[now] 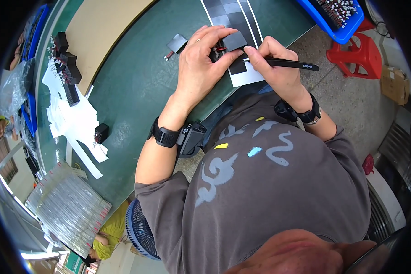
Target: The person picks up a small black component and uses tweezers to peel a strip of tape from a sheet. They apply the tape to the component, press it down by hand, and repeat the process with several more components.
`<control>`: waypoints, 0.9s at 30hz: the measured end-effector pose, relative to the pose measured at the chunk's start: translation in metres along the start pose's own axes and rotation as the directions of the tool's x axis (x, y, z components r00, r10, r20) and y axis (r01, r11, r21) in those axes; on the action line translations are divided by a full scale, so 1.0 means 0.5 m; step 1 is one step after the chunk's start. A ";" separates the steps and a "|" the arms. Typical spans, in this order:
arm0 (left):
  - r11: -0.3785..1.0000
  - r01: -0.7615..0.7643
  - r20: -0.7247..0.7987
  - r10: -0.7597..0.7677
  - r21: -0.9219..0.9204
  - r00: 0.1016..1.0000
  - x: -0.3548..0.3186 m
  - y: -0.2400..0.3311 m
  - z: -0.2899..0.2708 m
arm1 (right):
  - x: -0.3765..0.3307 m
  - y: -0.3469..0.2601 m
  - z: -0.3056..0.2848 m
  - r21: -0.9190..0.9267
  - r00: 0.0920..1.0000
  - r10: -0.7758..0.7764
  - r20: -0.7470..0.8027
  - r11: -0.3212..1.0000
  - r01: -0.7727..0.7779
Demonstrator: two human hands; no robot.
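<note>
Gripping a small black module (228, 45) between thumb and fingers, the left hand (201, 64) pressed it down against the green counter (137, 86), where red wires showed beneath the fingertips. The right hand (274, 64) was closed around black tweezers (287, 64), whose tip touched the module's right edge just beside the left thumb. Under both hands lay a white sheet (249, 75) with dark squares, part of a black-and-grey checkered strip (228, 13) that ran away from the hands toward the far edge of the counter. Just left of the left hand's fingers lay a second grey-black module with thin leads (176, 44), apart from the one being held.

Both wrists carried black bands; a black boxy device (192, 137) sat on the left wrist band near the counter's near edge, and a smaller one (285, 111) on the right wrist. Well to the left of the left forearm, one black module (101, 133) stood alone on loose white paper strips (73, 123), and farther out a row of black modules (66, 68) lay stacked on more paper. A tan board (105, 36) lay beyond the left hand, between it and that row. Nothing stood between the hands and the held module.

Nearer the person on the left, clear plastic tubes with red ends (71, 205) lay bundled. Beyond the right hand sat a blue tray of parts (338, 18) and a red stool (358, 55) on the floor.
</note>
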State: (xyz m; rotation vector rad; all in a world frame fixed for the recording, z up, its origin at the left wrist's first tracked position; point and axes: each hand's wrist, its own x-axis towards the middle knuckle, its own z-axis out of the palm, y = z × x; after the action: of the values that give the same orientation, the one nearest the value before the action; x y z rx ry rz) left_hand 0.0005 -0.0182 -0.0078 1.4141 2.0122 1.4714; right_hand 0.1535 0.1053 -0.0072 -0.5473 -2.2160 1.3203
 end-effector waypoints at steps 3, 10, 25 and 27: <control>1.000 0.005 0.002 -0.005 0.002 1.000 0.001 0.000 -0.001 | 0.001 -0.001 0.001 -0.050 1.000 0.007 0.010 0.999 -0.006; 1.000 0.014 0.018 -0.014 0.012 1.000 0.000 -0.006 0.003 | -0.018 0.013 0.001 0.242 0.987 -0.161 0.023 0.959 0.150; 0.999 -0.023 0.023 0.022 0.048 1.000 0.002 0.001 -0.005 | 0.012 0.003 -0.026 0.035 0.999 0.005 0.041 0.999 -0.006; 0.999 -0.015 0.023 0.014 0.039 1.000 0.003 0.001 -0.004 | 0.009 0.008 -0.023 -0.061 0.999 -0.015 0.051 0.998 0.018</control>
State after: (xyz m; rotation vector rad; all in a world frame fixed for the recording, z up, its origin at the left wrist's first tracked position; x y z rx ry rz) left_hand -0.0012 -0.0182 -0.0062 1.4565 2.0321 1.4232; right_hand 0.1574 0.1175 -0.0053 -0.5220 -2.3037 1.2740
